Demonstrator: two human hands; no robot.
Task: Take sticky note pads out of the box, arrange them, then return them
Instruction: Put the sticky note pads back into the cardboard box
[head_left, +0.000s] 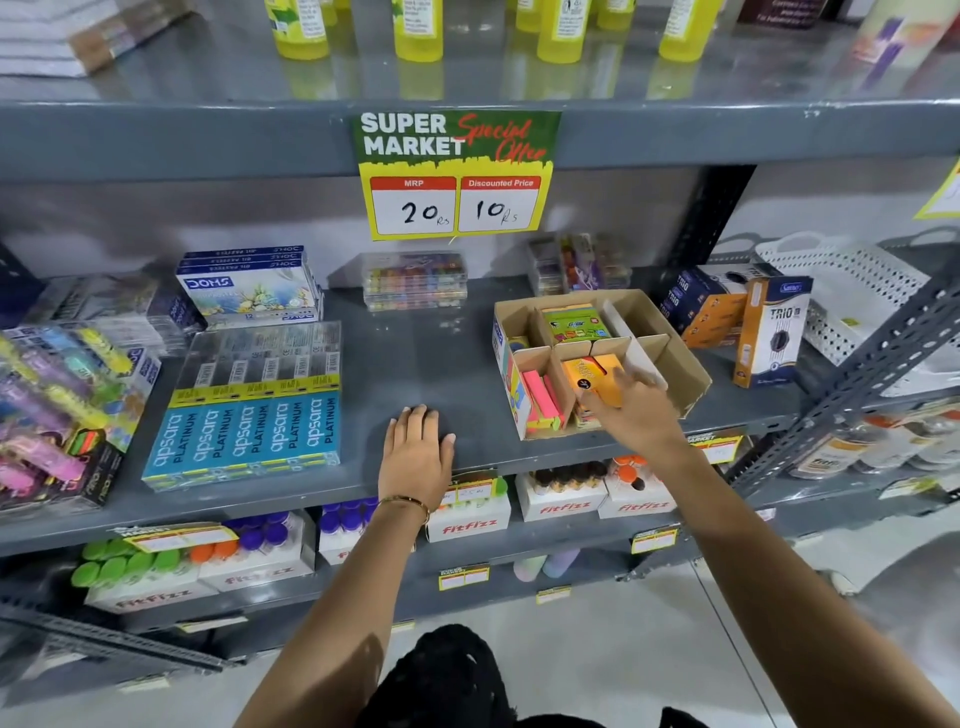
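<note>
At a grey metal shelf (415, 358) in the middle of the frame, a person's right hand (636, 410) reaches into a divided cardboard box (685, 364) at centre right, its fingers (626, 376) spread and resting on an orange sticky note pad (587, 371) in the box's front middle compartment; whether they actually grip the pad cannot be told. The left hand (418, 449), a thin bracelet (408, 501) at its wrist, lies flat and palm down on the bare shelf just left of the box, fingers extended and holding nothing. Pink sticky note pads (543, 397) stand on edge in the front left compartment, and a green pad (576, 325) sits in a rear compartment. To the left of the frame lie blue Apsara Platinum pencil packs (249, 434), with Doms oil pastel boxes (249, 288) behind them. A yellow and green "Super Market Special Offer" price tag (457, 174) hangs from the shelf above at top centre, marked 20 and 10 rupees. Trio boxes (771, 332) stand to the right of the cardboard box.
</note>
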